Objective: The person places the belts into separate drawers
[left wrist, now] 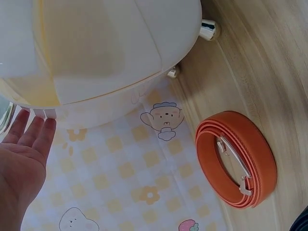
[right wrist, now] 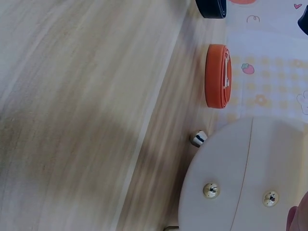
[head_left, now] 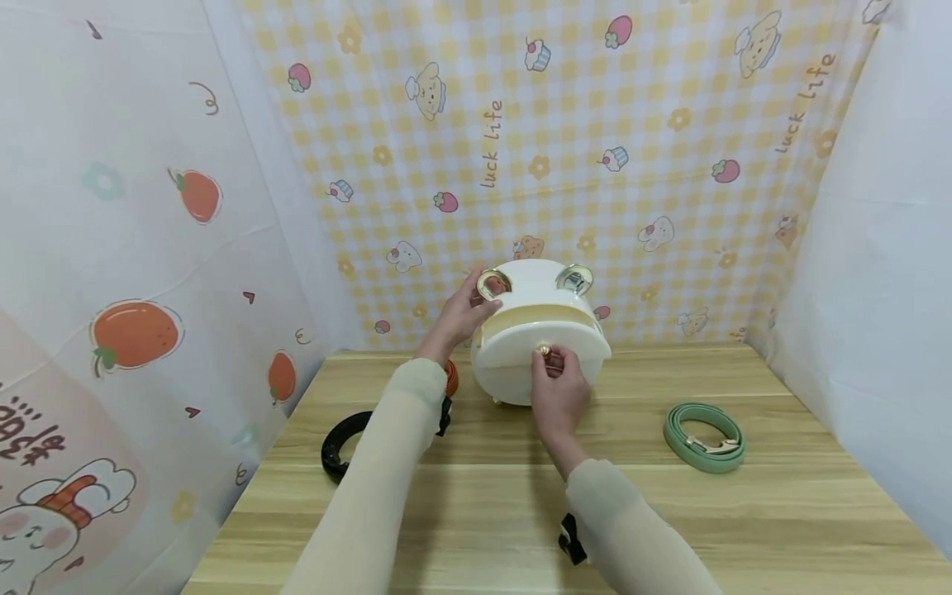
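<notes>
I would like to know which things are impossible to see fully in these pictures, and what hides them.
- Contents of the white container: head view, hidden by its front cover.
- Part of the black coil: head view, behind the left arm.
- Most of the orange belt: head view, behind the same arm.
- Most of the right hand: right wrist view, cut off by the right edge.

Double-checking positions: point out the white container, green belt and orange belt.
White container (head_left: 513,345), head view: upper front panel.
Green belt (head_left: 686,453), head view: coil's near side.
Orange belt (left wrist: 262,155), left wrist view: coil's outer face.
</notes>
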### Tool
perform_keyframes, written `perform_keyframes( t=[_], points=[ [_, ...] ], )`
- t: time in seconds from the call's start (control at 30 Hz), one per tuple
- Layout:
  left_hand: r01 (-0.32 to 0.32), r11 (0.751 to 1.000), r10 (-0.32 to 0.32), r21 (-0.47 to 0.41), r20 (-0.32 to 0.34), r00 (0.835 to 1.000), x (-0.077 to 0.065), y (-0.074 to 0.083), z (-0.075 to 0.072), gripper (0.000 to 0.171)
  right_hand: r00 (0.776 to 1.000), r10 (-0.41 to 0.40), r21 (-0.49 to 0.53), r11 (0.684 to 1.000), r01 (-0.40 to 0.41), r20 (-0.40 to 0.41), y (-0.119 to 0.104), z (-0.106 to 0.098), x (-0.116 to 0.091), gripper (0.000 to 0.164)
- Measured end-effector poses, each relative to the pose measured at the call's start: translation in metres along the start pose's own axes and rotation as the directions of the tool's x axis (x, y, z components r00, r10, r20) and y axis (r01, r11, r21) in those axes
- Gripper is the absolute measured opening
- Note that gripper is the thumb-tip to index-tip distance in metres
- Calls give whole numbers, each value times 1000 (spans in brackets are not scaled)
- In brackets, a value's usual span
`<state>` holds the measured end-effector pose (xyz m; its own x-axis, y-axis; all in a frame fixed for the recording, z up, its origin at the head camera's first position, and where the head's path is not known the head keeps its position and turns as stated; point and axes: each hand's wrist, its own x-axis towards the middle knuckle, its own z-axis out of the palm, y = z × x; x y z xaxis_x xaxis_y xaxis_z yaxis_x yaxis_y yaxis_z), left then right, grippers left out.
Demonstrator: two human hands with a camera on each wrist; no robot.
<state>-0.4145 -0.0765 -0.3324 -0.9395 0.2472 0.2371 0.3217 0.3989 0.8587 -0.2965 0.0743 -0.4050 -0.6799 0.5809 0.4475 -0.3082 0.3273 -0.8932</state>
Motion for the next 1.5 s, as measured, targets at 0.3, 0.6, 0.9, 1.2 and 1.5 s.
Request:
perform_keyframes(
  t=[0.3, 0.6, 0.9, 1.2, 1.5],
  points=[
    [-8, 1000, 8, 28, -7, 1000, 1, -4, -1, 76, 1000, -16, 30, 999, 16, 23, 0, -8, -9, 24],
    [-8, 1000, 8, 21, 0, 1000, 0, -2, -2, 75, 999, -33, 62, 998, 30, 41, 1, -17, -20, 25],
    [-6, 1000, 6, 12, 13, 1000, -1, 0, -2, 75, 998, -54, 48, 997, 53, 26, 4, -26, -25, 23],
    [-23, 1000, 23, -8, 17, 1000, 0, -1, -1, 74, 997, -75, 57, 996, 74, 26, 8, -31, -29, 22],
    [-3, 1000, 3, -6, 24, 1000, 0, -1, -2, 75, 996, -71, 82, 994, 67, 48, 5, -36, -35, 22]
  ],
)
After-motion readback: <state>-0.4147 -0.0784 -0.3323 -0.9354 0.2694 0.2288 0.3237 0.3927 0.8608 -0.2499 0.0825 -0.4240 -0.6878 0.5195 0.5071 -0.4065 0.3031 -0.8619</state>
